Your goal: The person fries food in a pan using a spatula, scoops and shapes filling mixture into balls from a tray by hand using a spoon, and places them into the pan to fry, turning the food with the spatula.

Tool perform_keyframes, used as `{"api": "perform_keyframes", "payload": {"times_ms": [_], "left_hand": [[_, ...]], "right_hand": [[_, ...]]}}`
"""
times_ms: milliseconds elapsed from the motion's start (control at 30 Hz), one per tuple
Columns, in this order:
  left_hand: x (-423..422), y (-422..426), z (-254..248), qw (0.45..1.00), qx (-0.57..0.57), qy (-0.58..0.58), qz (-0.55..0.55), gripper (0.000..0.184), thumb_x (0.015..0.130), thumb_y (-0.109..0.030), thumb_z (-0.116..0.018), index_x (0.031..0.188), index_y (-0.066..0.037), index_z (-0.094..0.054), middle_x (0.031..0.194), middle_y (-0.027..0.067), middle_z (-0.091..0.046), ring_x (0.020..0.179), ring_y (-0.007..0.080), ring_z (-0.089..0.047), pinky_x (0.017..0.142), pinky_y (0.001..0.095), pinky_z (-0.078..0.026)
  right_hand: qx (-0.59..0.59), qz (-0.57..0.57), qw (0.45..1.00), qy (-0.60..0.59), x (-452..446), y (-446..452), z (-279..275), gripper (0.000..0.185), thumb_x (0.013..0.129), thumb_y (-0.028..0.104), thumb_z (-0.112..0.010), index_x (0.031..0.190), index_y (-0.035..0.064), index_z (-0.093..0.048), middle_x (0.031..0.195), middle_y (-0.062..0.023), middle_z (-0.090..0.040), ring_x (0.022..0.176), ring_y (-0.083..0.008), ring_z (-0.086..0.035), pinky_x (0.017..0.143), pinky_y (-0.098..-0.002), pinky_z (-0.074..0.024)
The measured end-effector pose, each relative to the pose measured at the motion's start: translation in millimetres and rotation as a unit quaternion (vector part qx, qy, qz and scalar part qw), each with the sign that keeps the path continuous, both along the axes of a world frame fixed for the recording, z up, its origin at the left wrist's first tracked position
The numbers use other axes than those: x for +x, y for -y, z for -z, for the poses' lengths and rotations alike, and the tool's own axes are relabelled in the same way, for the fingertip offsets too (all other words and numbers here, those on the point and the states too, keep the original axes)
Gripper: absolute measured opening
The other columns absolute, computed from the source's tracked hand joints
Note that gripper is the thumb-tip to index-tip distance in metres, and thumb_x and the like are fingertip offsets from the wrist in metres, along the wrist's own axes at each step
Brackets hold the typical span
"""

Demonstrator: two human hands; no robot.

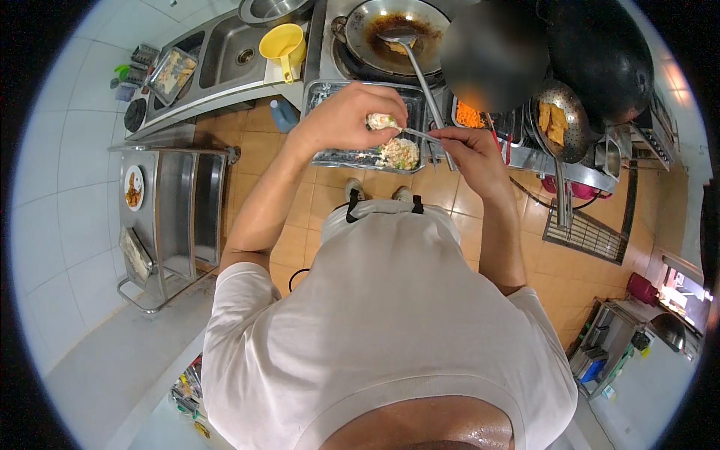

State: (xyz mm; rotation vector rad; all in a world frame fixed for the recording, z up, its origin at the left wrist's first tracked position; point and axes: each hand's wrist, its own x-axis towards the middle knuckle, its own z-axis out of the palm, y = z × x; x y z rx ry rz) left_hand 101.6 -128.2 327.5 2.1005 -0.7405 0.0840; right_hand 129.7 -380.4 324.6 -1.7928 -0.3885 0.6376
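Note:
My left hand point(352, 116) is curled around a pale, lumpy piece of food point(381, 121) above a metal tray point(322, 156). My right hand point(472, 150) grips the handle of a small metal utensil point(421, 135), whose far end meets the food at my left hand. A mound of chopped white, orange and green mixture point(399, 153) lies in the tray's right part. Behind the tray, a wok point(367, 37) with brown oily residue holds a long-handled spatula point(427, 86) and a browned piece of food.
Grated orange food point(470, 116) sits right of the tray. Farther right, a perforated strainer point(574, 116) holds golden fried pieces point(553, 124). At the left are a yellow jug point(283, 45), a sink point(229, 56) and a steel cart point(169, 180) bearing a white plate point(127, 196).

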Motion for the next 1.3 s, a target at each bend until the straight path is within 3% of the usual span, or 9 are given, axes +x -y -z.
{"api": "perform_keyframes", "payload": {"times_ms": [400, 700, 800, 867, 1000, 1067, 1100, 1167, 1300], "left_hand": [[-1, 2, 2, 1.000, -0.017, 0.011, -0.010, 0.016, 0.073, -0.004, -0.070, 0.089, -0.002, -0.070, 0.096, 0.0111, -0.069, 0.087, 0.0280, -0.067, 0.077, 0.0349, -0.053], [-3, -3, -1, 0.994, -0.067, 0.057, -0.062, 0.041, 0.071, -0.012, -0.074, 0.110, -0.003, -0.064, 0.124, 0.0147, -0.060, 0.114, 0.0302, -0.059, 0.096, 0.0376, -0.046], [-13, -11, 26, 0.985, -0.086, 0.059, -0.136, 0.033, 0.077, -0.010, -0.072, 0.108, -0.003, -0.063, 0.125, 0.0139, -0.059, 0.112, 0.0271, -0.059, 0.096, 0.0351, -0.046], [-22, -24, 68, 0.968, -0.134, -0.003, -0.211, 0.023, 0.083, -0.009, -0.068, 0.103, -0.002, -0.063, 0.124, 0.0125, -0.060, 0.109, 0.0228, -0.059, 0.094, 0.0331, -0.046], [-45, -35, 147, 0.907, -0.222, -0.101, -0.343, 0.009, 0.092, -0.008, -0.061, 0.097, -0.001, -0.064, 0.119, 0.0098, -0.062, 0.103, 0.0151, -0.058, 0.090, 0.0293, -0.046], [-58, -33, 156, 0.890, -0.235, -0.123, -0.370, 0.008, 0.092, -0.007, -0.062, 0.096, -0.001, -0.064, 0.116, 0.0080, -0.063, 0.100, 0.0140, -0.058, 0.083, 0.0258, -0.047], [-62, -31, 160, 0.881, -0.241, -0.134, -0.383, 0.007, 0.091, -0.006, -0.062, 0.095, -0.001, -0.064, 0.114, 0.0071, -0.063, 0.099, 0.0134, -0.058, 0.079, 0.0240, -0.048], [-66, -32, 169, 0.877, -0.245, -0.133, -0.392, 0.007, 0.092, -0.006, -0.062, 0.095, -0.001, -0.065, 0.112, 0.0068, -0.064, 0.098, 0.0139, -0.059, 0.081, 0.0245, -0.047], [-67, -38, 174, 0.889, -0.211, -0.125, -0.386, 0.009, 0.092, -0.007, -0.061, 0.097, -0.001, -0.067, 0.110, 0.0071, -0.065, 0.096, 0.0141, -0.059, 0.085, 0.0255, -0.046]], "right_hand": [[-0.021, -0.013, 1.000, -0.006, 4, 5, 1, 0.024, 0.085, 0.006, -0.055, 0.101, -0.0029, -0.071, 0.074, -0.0024, -0.065, 0.067, -0.0071, -0.052, 0.060, -0.0225, -0.0411], [0.001, 0.007, 1.000, 0.027, 5, 4, 4, 0.023, 0.086, 0.006, -0.055, 0.100, -0.0034, -0.071, 0.073, -0.0031, -0.064, 0.066, -0.0076, -0.052, 0.060, -0.0236, -0.0418], [-0.024, 0.003, 0.997, 0.071, 10, 3, 29, 0.024, 0.087, 0.009, -0.054, 0.100, -0.0024, -0.070, 0.072, -0.0068, -0.065, 0.066, -0.0105, -0.054, 0.062, -0.0263, -0.0441], [-0.065, 0.003, 0.994, 0.085, 13, -3, 55, 0.025, 0.087, 0.012, -0.054, 0.101, -0.0007, -0.071, 0.072, -0.0120, -0.066, 0.066, -0.0151, -0.059, 0.063, -0.0294, -0.0468], [-0.171, -0.001, 0.981, 0.091, 11, -13, 145, 0.027, 0.086, 0.017, -0.054, 0.101, 0.0033, -0.072, 0.077, -0.0220, -0.067, 0.073, -0.0294, -0.067, 0.069, -0.0374, -0.0507], [-0.207, 0.005, 0.976, 0.067, 4, -18, 178, 0.028, 0.085, 0.019, -0.054, 0.101, 0.0045, -0.072, 0.081, -0.0244, -0.066, 0.078, -0.0347, -0.067, 0.071, -0.0404, -0.0515], [-0.205, 0.006, 0.976, 0.078, 1, -19, 194, 0.027, 0.086, 0.018, -0.054, 0.100, 0.0038, -0.072, 0.080, -0.0235, -0.067, 0.075, -0.0330, -0.067, 0.069, -0.0392, -0.0509], [-0.200, 0.008, 0.975, 0.099, -3, -20, 223, 0.027, 0.086, 0.017, -0.055, 0.100, 0.0023, -0.072, 0.077, -0.0218, -0.067, 0.069, -0.0297, -0.066, 0.065, -0.0368, -0.0498], [-0.208, -0.011, 0.970, 0.127, -5, -27, 241, 0.029, 0.084, 0.020, -0.055, 0.101, 0.0043, -0.072, 0.082, -0.0231, -0.067, 0.078, -0.0344, -0.068, 0.072, -0.0393, -0.0520]]}}
